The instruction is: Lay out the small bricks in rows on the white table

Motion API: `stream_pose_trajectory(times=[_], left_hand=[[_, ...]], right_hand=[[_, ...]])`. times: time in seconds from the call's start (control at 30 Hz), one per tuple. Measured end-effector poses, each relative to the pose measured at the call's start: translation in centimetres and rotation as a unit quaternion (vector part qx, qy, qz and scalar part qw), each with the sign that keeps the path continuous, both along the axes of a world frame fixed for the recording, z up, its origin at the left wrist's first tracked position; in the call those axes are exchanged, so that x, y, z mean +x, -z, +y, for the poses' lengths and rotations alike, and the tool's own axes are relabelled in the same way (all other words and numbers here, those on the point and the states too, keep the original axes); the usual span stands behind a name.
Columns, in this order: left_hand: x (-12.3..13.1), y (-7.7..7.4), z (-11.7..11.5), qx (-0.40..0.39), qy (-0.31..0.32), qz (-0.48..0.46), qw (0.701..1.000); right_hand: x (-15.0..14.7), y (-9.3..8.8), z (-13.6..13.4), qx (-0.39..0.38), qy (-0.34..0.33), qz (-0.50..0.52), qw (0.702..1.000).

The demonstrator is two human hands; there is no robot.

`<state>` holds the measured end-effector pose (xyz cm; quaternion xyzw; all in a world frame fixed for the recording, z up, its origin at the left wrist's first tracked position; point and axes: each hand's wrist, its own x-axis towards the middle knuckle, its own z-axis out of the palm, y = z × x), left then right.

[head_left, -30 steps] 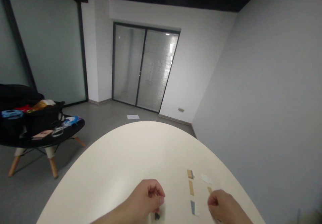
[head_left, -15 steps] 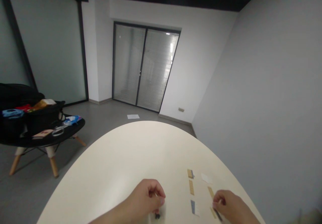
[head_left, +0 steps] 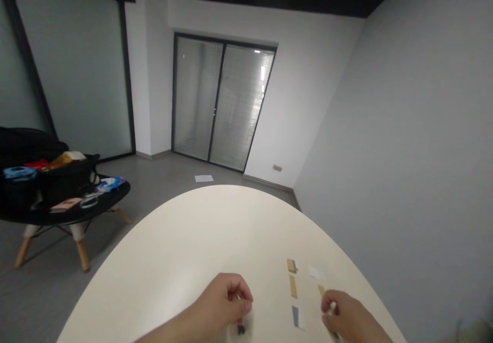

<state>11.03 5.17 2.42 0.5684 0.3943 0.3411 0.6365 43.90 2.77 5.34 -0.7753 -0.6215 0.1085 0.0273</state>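
My left hand is closed in a pinch over the front of the pale round table. A small dark and red piece shows just below its fingertips; whether the fingers grip it, I cannot tell. My right hand is curled at the right, thumb and fingers close together around something small and pale. Beside its fingertips lies a tan strip, partly covered. Left of that hand, in a column, sit a tan and grey piece, a tan ridged strip and a blue-grey and white piece.
A whitish slip lies on the table above my right hand. At the left stands a black chair with a black bag and small items. A white sheet is on the floor beyond the table.
My right hand has shifted slightly left, its fingers more curled. The lower tan strip beside it and most of the dark thin thing under it no longer show. My left hand has barely moved.
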Motion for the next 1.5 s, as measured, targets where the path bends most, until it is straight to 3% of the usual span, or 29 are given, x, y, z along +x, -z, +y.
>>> stream_pose_trajectory(times=[0.17,0.27,0.37,0.47,0.63,0.8,1.07,1.3,1.5], left_hand=[[-0.1,-0.2,-0.1,0.016,0.0,0.045,0.999],[-0.6,-0.6,-0.3,0.072,-0.007,0.118,0.99],[-1.2,-1.4,-0.6,0.18,-0.003,0.239,0.954],[-1.6,-2.2,-0.7,0.226,0.032,0.302,0.926],[-1.8,-2.6,-0.8,0.277,0.111,0.262,0.918],[-1.7,-2.0,-0.8,0.366,0.211,0.259,0.869],[-1.1,-0.4,-0.8,0.393,0.178,0.32,0.843],[-0.7,-0.4,-0.4,0.429,0.193,0.353,0.809],[-0.8,-1.4,-0.2,0.384,0.138,0.345,0.845]], right_hand=[[0.4,0.2,-0.1,-0.001,0.008,0.007,1.0],[0.6,0.4,0.0,0.004,0.02,0.013,1.0],[0.9,0.6,0.1,0.003,0.038,0.023,0.999],[1.1,0.6,0.1,-0.005,0.05,0.021,0.999],[1.1,-0.2,0.0,-0.018,0.057,0.013,0.998],[-0.4,-1.4,0.2,0.014,0.054,0.0,0.998],[-2.9,-1.7,0.4,0.059,0.026,-0.01,0.998],[-8.1,-1.3,-0.1,0.134,-0.102,0.043,0.985],[-12.5,0.4,-0.9,0.217,-0.261,0.095,0.936]])
